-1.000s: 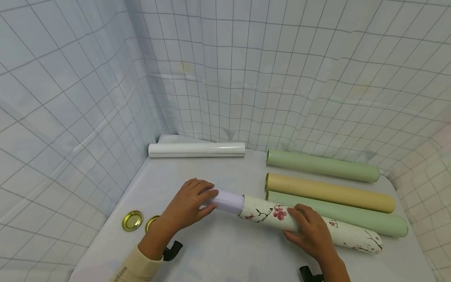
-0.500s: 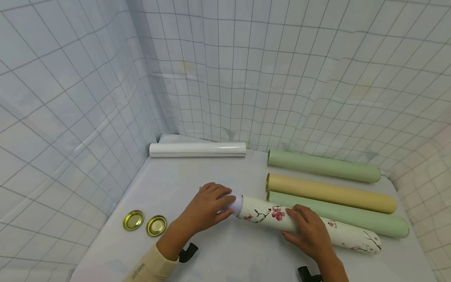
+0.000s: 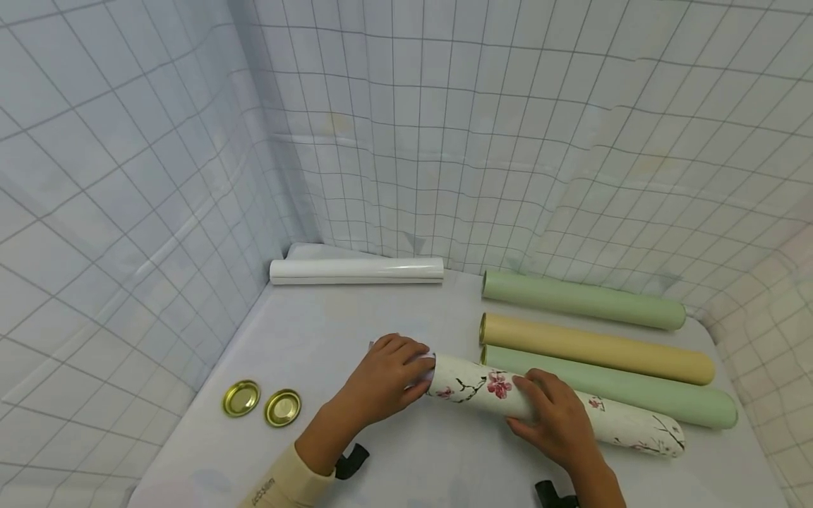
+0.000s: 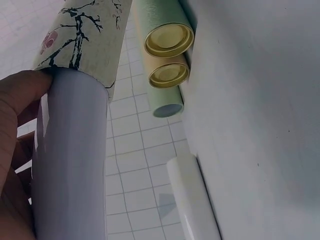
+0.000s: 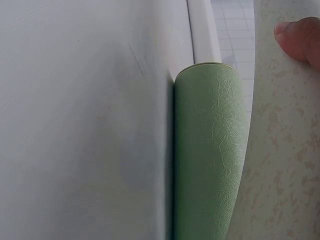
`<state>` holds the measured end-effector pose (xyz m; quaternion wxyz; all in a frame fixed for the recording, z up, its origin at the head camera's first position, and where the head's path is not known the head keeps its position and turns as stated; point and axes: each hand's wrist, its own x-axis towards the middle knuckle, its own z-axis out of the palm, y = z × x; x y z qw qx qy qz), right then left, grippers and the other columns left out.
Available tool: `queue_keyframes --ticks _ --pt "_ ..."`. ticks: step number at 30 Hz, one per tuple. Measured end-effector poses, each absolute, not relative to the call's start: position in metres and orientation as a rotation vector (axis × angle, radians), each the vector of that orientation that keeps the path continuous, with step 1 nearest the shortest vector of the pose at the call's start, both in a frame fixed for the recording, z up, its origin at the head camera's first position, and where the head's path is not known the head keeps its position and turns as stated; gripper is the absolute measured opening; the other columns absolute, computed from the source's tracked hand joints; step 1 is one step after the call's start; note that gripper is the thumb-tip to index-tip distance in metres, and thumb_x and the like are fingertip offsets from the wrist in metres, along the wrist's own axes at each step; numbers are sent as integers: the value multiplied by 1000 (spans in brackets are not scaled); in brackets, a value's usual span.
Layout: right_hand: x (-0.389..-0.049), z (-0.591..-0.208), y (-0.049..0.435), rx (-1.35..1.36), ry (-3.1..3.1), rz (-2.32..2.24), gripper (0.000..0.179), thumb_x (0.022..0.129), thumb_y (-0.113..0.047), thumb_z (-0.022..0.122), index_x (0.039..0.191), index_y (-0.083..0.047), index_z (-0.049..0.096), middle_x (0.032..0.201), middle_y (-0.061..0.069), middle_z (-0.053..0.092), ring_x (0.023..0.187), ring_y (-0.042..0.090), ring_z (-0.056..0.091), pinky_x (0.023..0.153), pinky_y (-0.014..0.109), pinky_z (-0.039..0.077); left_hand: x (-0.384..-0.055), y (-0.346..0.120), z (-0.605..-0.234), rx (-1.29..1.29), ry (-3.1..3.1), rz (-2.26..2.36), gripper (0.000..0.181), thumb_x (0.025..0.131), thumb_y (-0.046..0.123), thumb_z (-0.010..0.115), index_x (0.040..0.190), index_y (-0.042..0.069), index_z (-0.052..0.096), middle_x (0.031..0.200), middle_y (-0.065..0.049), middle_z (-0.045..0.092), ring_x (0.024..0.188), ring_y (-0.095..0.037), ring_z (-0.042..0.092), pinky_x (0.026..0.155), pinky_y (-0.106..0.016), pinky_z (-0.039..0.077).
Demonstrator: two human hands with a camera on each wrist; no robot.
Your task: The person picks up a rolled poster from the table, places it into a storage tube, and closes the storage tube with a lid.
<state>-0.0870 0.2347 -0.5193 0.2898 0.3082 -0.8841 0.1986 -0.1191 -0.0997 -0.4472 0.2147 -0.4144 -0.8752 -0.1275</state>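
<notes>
My left hand grips a rolled sheet of pale lilac paper near the open end of a cardboard tube printed with plum blossoms. The roll's front end is inside that tube; in the left wrist view the thumb lies right at the rim. Around the tube's middle, my right hand holds it, tilted slightly down to the right. The right wrist view shows only a thumb on the speckled tube wall. In the head view my left hand covers most of the paper roll.
Two round gold lids lie at the table's left. A white roll lies at the back. Right of centre rest a far green tube, a yellow tube and a near green tube. Gridded sheets wall the table in.
My left hand has moved right along with the lilac roll, which has slid deeper into the flowered tube. The second gold lid has come into full view. My right hand has barely moved.
</notes>
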Motion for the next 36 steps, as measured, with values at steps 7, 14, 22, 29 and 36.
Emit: queue_keyframes --ticks 7,14,22,29,36 --pt "-88 -518 233 828 -2333 538 63 91 -62 51 118 -7 66 109 11 61 93 29 61 72 49 51 -119 -102 -448 -1163 -2435 -376 24 89 27 76 110 18 71 115 0 66 110 -19 60 99 -45 46" --pt "-89 -518 233 827 -2329 535 63 91 -61 51 119 -7 67 109 11 62 93 30 62 72 49 51 -118 -112 -445 -1128 -2474 -374 28 86 30 79 111 19 71 118 -1 65 114 -20 58 105 -52 41" --pt "-89 -519 233 813 -2340 533 64 91 -62 51 119 -7 66 110 11 62 92 30 62 72 49 52 -120 -134 -441 -1045 -2498 -434 32 84 31 82 110 16 72 120 -3 65 114 -22 58 105 -52 41" --pt "-89 -520 234 810 -2339 534 64 90 -63 51 119 -8 67 110 11 61 93 28 61 71 48 52 -120 -153 -436 -1028 -2523 -465 40 79 32 85 112 14 71 120 -6 64 112 -26 59 99 -45 48" --pt "-89 -522 235 811 -2345 538 65 90 -63 51 119 -7 66 110 11 61 93 29 61 72 49 52 -119 -166 -432 -968 -2566 -504 45 75 30 89 114 15 71 122 -6 64 113 -26 60 94 -46 51"
